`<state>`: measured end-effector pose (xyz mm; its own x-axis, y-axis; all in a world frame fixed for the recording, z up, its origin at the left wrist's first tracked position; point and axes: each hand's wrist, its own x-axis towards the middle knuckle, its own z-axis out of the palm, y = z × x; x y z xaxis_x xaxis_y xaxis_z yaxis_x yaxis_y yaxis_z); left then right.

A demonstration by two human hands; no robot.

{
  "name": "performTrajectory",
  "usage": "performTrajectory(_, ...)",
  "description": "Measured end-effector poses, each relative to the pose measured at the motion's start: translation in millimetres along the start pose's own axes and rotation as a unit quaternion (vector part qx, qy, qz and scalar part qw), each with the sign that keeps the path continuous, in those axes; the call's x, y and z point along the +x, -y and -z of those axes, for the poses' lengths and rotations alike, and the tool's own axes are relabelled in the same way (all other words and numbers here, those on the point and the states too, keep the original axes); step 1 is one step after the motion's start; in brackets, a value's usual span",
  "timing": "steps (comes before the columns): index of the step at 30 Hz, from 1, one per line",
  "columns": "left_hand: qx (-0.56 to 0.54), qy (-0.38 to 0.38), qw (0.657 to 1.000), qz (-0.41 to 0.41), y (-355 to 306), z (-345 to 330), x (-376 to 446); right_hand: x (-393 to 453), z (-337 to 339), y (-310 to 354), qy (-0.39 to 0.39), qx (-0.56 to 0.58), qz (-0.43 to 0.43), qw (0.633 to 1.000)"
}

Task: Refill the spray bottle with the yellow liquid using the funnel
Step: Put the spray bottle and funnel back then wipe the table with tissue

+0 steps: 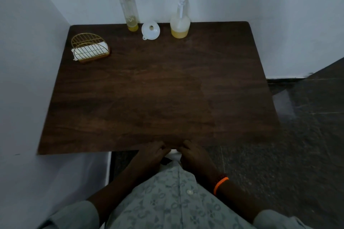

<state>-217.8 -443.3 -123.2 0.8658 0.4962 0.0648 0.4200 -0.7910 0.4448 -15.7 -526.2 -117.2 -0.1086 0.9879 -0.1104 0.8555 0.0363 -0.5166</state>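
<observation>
No step has begun: both the left hand (152, 152) and right hand (191, 154) rest loosely curled and empty at 6 o'clock; first, uncap the spray bottle (180, 24) at 12 o'clock.

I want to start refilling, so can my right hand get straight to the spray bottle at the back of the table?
Probably yes. Nothing lies on the table between your right hand at the near edge and the spray bottle; the funnel sits off to its left.
</observation>
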Motion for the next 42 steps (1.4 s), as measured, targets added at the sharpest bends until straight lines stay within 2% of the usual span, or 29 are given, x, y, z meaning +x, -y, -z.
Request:
performTrajectory(3, -0.061, 0.003, 0.997, 0.043, -11.6, 16.9, 7.0, 1.7, 10.3, 4.6, -0.021, 0.075, -0.046, 0.996)
performTrajectory(5, -0.063, -0.010, 0.996, 0.068, -11.7, 22.3, 12.1, 5.9, 18.2, 3.0, -0.048, 0.128, -0.068, 0.988)
performTrajectory(7, -0.091, -0.023, 0.987, 0.134, -12.1, 24.5, 19.5, 9.8, 25.0, -1.2, -0.077, 0.178, -0.106, 0.975)
performTrajectory(9, -0.174, -0.059, 0.953, 0.242, -11.2, 27.9, 30.4, 14.7, 32.4, -6.5, -0.111, 0.220, -0.173, 0.954)
performTrajectory(12, -0.306, -0.115, 0.884, 0.335, -6.5, 34.3, 51.3, 24.7, 48.2, -13.2, -0.145, 0.304, -0.268, 0.902)
performTrajectory(15, -0.385, -0.095, 0.827, 0.399, 1.3, 37.3, 80.8, 30.3, 69.2, -23.1, -0.171, 0.365, -0.334, 0.852)
performTrajectory(17, -0.412, -0.083, 0.812, 0.404, 1.3, 40.4, 105.0, 33.6, 83.1, -35.3, -0.202, 0.393, -0.353, 0.824)
performTrajectory(21, -0.398, -0.081, 0.832, 0.377, -6.1, 46.3, 158.6, 36.4, 115.6, -57.7, -0.245, 0.471, -0.407, 0.743)
performTrajectory(22, -0.396, -0.080, 0.837, 0.370, -10.8, 47.6, 173.0, 35.3, 124.6, -64.0, -0.247, 0.480, -0.415, 0.732)
performTrajectory(27, -0.393, -0.046, 0.851, 0.344, -36.9, 43.7, 249.7, 28.5, 160.8, -104.6, -0.291, 0.497, -0.420, 0.701)
performTrajectory(31, -0.389, -0.033, 0.859, 0.330, -61.7, 27.3, 319.5, 24.8, 187.5, -161.8, -0.317, 0.505, -0.440, 0.671)
performTrajectory(35, -0.361, -0.007, 0.883, 0.302, -89.0, 1.9, 401.0, 24.8, 220.3, -239.0, -0.332, 0.517, -0.455, 0.645)
performTrajectory(42, -0.236, 0.048, 0.942, 0.235, -113.4, -58.2, 557.3, 41.0, 263.8, -397.6, -0.341, 0.497, -0.483, 0.635)
